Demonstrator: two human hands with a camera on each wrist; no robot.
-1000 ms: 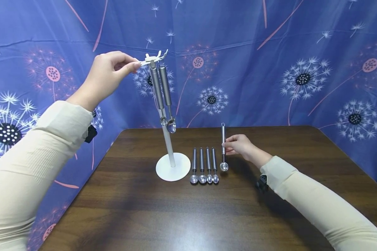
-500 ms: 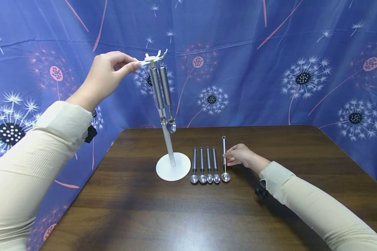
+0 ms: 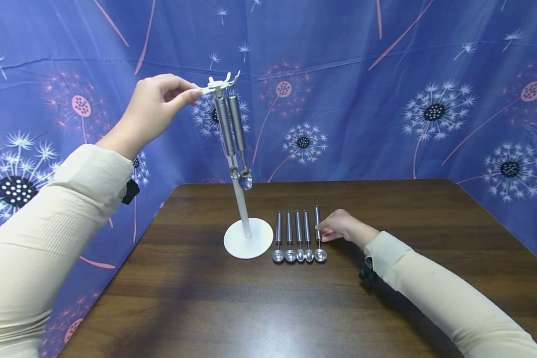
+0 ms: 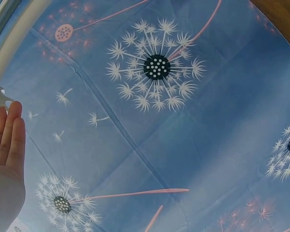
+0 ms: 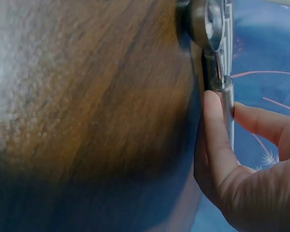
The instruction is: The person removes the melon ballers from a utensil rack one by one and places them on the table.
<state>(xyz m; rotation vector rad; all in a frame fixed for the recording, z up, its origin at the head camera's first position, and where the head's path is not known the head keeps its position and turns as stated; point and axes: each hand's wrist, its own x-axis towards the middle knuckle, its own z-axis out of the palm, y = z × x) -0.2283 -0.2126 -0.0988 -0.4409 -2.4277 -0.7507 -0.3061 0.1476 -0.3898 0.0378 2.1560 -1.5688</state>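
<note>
My left hand (image 3: 156, 104) pinches the edge of the hooked top of a white stand (image 3: 241, 199); the left wrist view has those fingers (image 4: 12, 137) at its left edge. Two metal measuring spoons (image 3: 236, 124) hang from the stand, bowls down. With thumb and fingers, my right hand (image 3: 339, 224) grips the handle of another measuring spoon (image 3: 320, 256), at the right end of a row. Its bowl (image 5: 205, 24) lies close over the wood in the right wrist view. Several similar spoons (image 3: 290, 255) lie parallel to its left, handles pointing away.
The brown wooden table (image 3: 232, 303) carries the stand's round white base (image 3: 237, 244), left of the row. A blue dandelion-print cloth (image 3: 362, 119) hangs behind the table and along its left side.
My right hand has lowered the measuring spoon toward the near side and brought it left beside the row. The left hand keeps its hold on the stand's top.
</note>
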